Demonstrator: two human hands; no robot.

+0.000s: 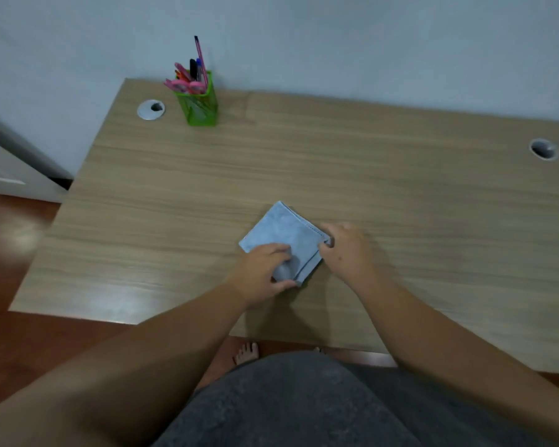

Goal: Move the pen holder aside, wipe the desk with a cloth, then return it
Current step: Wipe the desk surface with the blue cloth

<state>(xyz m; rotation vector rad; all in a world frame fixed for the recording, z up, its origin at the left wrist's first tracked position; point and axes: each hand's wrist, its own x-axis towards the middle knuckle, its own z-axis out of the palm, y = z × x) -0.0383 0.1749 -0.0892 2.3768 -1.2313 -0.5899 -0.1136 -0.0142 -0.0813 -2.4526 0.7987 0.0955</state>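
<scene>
A folded light-blue cloth lies on the wooden desk, near the front middle. My left hand pinches its near corner between thumb and fingers. My right hand grips the cloth's right edge. A green mesh pen holder full of pens and pink scissors stands upright at the desk's far left, close to the wall, well away from both hands.
Two round cable grommets sit in the desk, one just left of the pen holder and one at the far right. A pale wall runs behind the desk. Red-brown floor lies to the left.
</scene>
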